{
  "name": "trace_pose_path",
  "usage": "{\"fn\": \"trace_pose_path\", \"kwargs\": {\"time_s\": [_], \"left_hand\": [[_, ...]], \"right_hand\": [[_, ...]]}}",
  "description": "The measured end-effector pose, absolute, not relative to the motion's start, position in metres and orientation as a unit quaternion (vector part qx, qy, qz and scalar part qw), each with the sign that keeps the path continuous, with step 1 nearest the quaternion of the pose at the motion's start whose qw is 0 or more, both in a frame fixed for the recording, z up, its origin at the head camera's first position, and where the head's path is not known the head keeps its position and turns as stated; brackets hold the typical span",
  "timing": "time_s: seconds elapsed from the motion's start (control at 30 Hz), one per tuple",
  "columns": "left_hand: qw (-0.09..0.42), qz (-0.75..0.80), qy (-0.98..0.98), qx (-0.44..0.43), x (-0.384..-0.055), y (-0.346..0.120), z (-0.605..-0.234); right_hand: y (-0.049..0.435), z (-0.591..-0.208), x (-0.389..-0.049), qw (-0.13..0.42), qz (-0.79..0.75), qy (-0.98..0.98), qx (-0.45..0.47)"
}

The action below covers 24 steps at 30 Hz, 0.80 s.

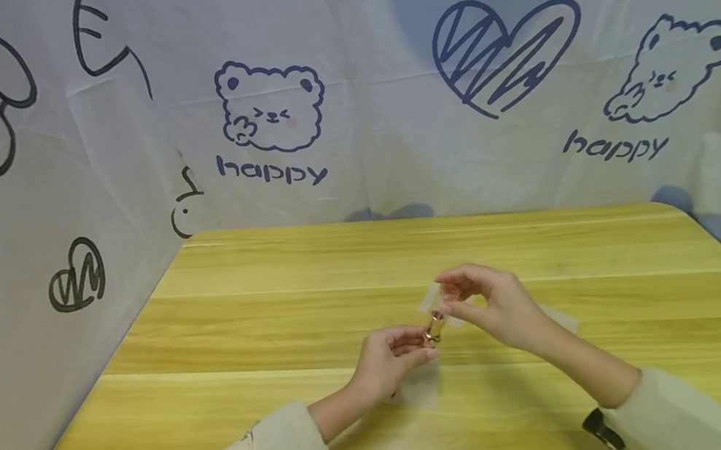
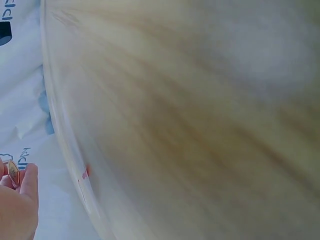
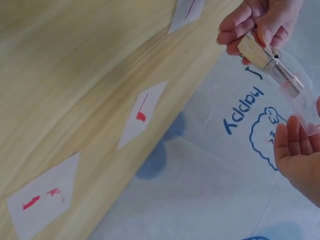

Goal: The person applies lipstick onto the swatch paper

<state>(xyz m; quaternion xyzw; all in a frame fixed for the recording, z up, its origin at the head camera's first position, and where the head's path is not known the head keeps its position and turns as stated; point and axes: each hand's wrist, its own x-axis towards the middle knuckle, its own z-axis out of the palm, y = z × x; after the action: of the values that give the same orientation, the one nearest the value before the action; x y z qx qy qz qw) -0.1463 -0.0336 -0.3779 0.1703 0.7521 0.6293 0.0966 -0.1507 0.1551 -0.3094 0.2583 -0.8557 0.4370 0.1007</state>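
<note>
Between the two hands is a lipstick [image 1: 434,329] with a shiny gold base and a clear cap [image 1: 450,293]. My left hand [image 1: 382,363] grips the gold base between thumb and fingers, just above the table. Over the far end, my right hand [image 1: 501,307] holds the clear cap with thumb and fingertips. In the right wrist view, the metal tube [image 3: 285,74] runs into the transparent cap [image 3: 306,97], so the two overlap. The left wrist view catches only the left hand [image 2: 20,205] and the base's end [image 2: 13,172] at its edge.
White paper pieces lie on the wooden table [image 1: 246,325]. One paper [image 3: 65,205] has broken red smears, another [image 3: 150,102] a red stroke, and a third [image 3: 180,17] a thin red line. Printed white cloth [image 1: 377,128] hangs behind and at the left.
</note>
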Motion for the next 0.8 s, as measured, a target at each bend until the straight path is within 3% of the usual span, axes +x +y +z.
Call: {"fn": "trace_pose_path", "kwargs": {"time_s": [0.8], "left_hand": [[0.093,0.642,0.740,0.177,-0.1496,-0.0271,-0.3761]], "right_hand": [[0.1537,-0.3111,-0.1519,0.116,0.395,-0.862,0.295]]}}
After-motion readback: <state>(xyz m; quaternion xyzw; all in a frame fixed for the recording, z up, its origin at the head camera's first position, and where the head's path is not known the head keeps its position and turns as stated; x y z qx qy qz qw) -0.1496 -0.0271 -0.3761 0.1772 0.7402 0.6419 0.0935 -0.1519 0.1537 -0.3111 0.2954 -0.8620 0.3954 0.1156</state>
